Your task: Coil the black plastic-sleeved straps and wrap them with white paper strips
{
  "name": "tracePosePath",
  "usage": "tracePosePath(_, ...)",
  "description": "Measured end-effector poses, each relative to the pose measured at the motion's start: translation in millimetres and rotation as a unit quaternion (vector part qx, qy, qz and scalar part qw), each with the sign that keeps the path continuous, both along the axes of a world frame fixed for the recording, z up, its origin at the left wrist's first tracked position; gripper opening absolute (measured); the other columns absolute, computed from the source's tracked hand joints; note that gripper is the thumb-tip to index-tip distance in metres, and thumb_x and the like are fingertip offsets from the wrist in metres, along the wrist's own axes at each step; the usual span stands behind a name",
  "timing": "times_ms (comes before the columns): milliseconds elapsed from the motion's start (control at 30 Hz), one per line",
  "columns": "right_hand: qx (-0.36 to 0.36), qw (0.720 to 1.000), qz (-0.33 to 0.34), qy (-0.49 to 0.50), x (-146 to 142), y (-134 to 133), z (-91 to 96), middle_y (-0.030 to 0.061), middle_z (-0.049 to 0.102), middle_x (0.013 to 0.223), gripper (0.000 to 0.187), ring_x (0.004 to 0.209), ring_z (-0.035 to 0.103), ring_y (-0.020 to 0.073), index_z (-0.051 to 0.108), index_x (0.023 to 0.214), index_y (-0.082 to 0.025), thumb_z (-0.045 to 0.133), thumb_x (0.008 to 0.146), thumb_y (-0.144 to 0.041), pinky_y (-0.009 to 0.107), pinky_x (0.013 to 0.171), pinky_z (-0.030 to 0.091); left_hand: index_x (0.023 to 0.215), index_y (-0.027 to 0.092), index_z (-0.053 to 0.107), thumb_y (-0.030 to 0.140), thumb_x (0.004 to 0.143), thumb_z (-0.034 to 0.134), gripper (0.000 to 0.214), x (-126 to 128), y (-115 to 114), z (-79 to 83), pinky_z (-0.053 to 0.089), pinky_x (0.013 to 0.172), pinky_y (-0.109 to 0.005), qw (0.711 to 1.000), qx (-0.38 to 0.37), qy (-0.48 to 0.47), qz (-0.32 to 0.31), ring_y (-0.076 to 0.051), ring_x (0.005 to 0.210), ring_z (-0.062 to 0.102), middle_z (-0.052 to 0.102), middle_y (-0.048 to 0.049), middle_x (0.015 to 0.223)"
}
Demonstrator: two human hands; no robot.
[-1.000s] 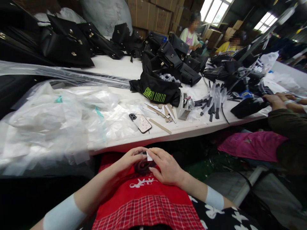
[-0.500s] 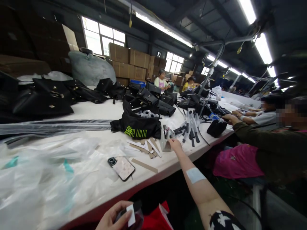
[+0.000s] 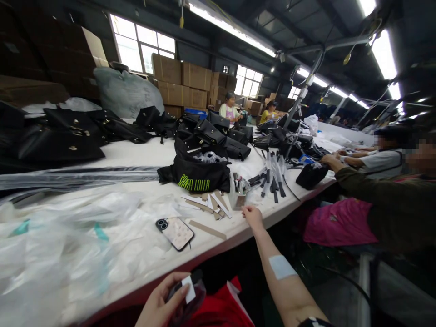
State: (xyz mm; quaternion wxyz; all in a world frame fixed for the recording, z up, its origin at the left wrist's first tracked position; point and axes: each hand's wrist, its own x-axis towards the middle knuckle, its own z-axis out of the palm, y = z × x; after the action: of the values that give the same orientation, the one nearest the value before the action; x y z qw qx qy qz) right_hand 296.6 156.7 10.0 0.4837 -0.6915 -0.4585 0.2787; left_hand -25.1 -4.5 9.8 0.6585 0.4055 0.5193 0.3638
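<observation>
My left hand (image 3: 162, 299) is low, in front of the table edge, with fingers and thumb closed round a dark strap in clear plastic wrap (image 3: 200, 297). The thumb rests beside a small white card (image 3: 188, 289) on it. Beyond the table's front edge my right hand (image 3: 252, 216) has thumb and fingers pinched together, just in front of a clear plastic box (image 3: 233, 195). What sits in that pinch, if anything, is too small to make out. Left of the box lie white and brown card strips (image 3: 207, 204); nearer me is a phone in a patterned case (image 3: 176, 232).
A black cloth bag (image 3: 204, 175) with green lettering holds plastic-wrapped rolls. Black handbags (image 3: 81, 127) are heaped behind; wrapped dark straps (image 3: 272, 175) lie right. Plastic sheeting (image 3: 68, 245) covers the left. At right, a co-worker's sleeve (image 3: 364, 184) reaches over the table.
My right hand has drawn back slightly from the clear box toward me. The left hand keeps its hold on the wrapped strap. The view has shifted slightly.
</observation>
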Motion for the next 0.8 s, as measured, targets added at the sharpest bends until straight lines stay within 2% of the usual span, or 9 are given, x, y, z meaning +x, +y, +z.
tracePosePath(100, -0.019, 0.998, 0.051, 0.037, -26.1, -34.9, 15.1, 0.0028, 0.067, 0.062, 0.034, 0.059, 0.062, 0.0159, 0.068, 0.074, -0.016, 0.063, 0.071, -0.049, 0.027, 0.060, 0.050, 0.097, 0.016, 0.065, 0.053, 0.066, 0.075, 0.050, 5.1, 4.8, 14.1, 0.043, 0.055, -0.023, 1.000, 0.014, -0.005, 0.023, -0.014, 0.059, 0.057, 0.068, -0.0021, 0.070)
tracePosePath(167, -0.024, 0.988, 0.124, 0.085, -55.1, -62.0, 30.2, 0.0017, 0.067, 0.065, 0.033, 0.060, 0.062, 0.0138, 0.069, 0.079, -0.016, 0.064, 0.073, -0.048, 0.026, 0.062, 0.050, 0.094, 0.014, 0.065, 0.051, 0.064, 0.076, 0.048, 11.4, 10.4, 23.3, 0.046, 0.059, -0.025, 0.999, 0.022, -0.017, 0.031, -0.016, 0.062, 0.060, 0.069, -0.0038, 0.073)
tracePosePath(267, -0.029, 0.944, 0.261, 0.198, -100.0, -102.2, 49.9, 0.0002, 0.065, 0.061, 0.027, 0.055, 0.058, 0.0109, 0.069, 0.076, -0.016, 0.067, 0.076, -0.043, 0.023, 0.058, 0.049, 0.094, 0.015, 0.064, 0.047, 0.065, 0.077, 0.045, 21.0, 19.3, 30.4, 0.048, 0.060, -0.026, 0.995, 0.045, -0.039, 0.074, -0.015, 0.064, 0.060, 0.068, -0.0037, 0.077)
tracePosePath(367, -0.056, 0.914, 0.316, 0.246, -129.6, -129.2, 55.2, -0.0008, 0.063, 0.057, 0.027, 0.049, 0.054, 0.0087, 0.070, 0.072, -0.015, 0.068, 0.076, -0.042, 0.021, 0.052, 0.046, 0.097, 0.015, 0.062, 0.044, 0.066, 0.075, 0.044, 26.1, 23.2, 32.2, 0.049, 0.061, -0.024, 0.990, 0.066, -0.048, 0.113, -0.014, 0.064, 0.060, 0.067, -0.0020, 0.077)
tracePosePath(467, -0.079, 0.914, 0.315, 0.242, -142.7, -136.4, 47.6, -0.0013, 0.061, 0.053, 0.030, 0.045, 0.051, 0.0076, 0.068, 0.068, -0.015, 0.069, 0.074, -0.045, 0.020, 0.047, 0.043, 0.098, 0.016, 0.062, 0.042, 0.069, 0.074, 0.041, 26.5, 21.7, 33.3, 0.049, 0.061, -0.023, 0.987, 0.082, -0.051, 0.126, -0.013, 0.065, 0.060, 0.066, -0.0016, 0.078)
tracePosePath(700, -0.142, 0.929, 0.297, 0.169, -149.0, -126.8, 32.0, -0.0028, 0.055, 0.044, 0.039, 0.036, 0.043, 0.0059, 0.064, 0.058, -0.015, 0.070, 0.071, -0.052, 0.018, 0.038, 0.035, 0.098, 0.017, 0.061, 0.044, 0.072, 0.072, 0.039, 27.0, 15.2, 34.9, 0.049, 0.065, -0.024, 0.981, 0.082, -0.092, 0.151, -0.013, 0.068, 0.060, 0.067, -0.0008, 0.080)
tracePosePath(800, -0.143, 0.920, 0.317, 0.184, -150.9, -127.6, 29.7, -0.0021, 0.058, 0.048, 0.041, 0.039, 0.047, 0.0063, 0.064, 0.061, -0.015, 0.070, 0.070, -0.054, 0.018, 0.041, 0.038, 0.094, 0.016, 0.062, 0.046, 0.072, 0.071, 0.038, 26.0, 16.0, 34.7, 0.049, 0.062, -0.024, 0.977, 0.086, -0.073, 0.182, -0.013, 0.065, 0.059, 0.066, -0.0004, 0.076)
